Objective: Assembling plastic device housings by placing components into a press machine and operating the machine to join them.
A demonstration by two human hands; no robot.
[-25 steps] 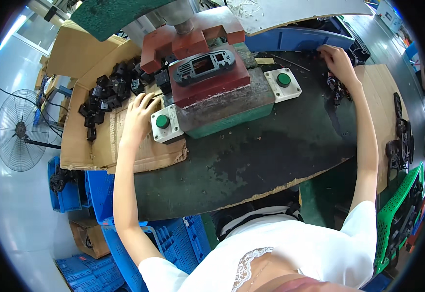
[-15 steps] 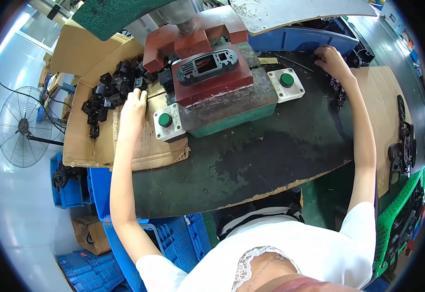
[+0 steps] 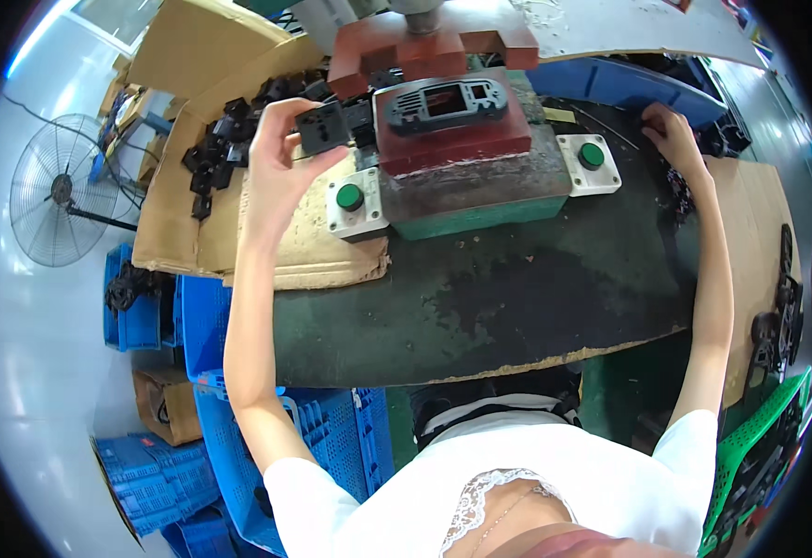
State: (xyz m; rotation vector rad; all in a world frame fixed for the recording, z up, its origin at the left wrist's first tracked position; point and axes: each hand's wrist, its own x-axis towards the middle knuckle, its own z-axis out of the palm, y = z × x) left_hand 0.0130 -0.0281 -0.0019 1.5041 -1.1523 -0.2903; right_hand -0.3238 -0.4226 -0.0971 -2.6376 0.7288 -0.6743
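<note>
My left hand (image 3: 276,172) is closed on a black socket module (image 3: 322,127), a square block with slots in its face, held upright between thumb and fingers. It hovers over the cardboard, left of the press. My right hand (image 3: 673,138) rests at the back right by the blue bin, its fingers bent and thumb apart, with nothing visible between them. On the press's dark red block (image 3: 466,153) lies a dark grey slotted panel frame (image 3: 448,104). Above and behind it hangs the red press head (image 3: 434,56).
Several black modules (image 3: 224,139) lie in the open cardboard box (image 3: 169,223). Green-button boxes flank the press: a left button (image 3: 349,197) and a right button (image 3: 591,155). A blue bin (image 3: 629,88) stands behind my right hand. A thin rod (image 3: 607,126) lies near it.
My left hand has lifted a socket module from the pile and brought it up toward the press. The view has shifted; my right hand stays by the blue bin.
</note>
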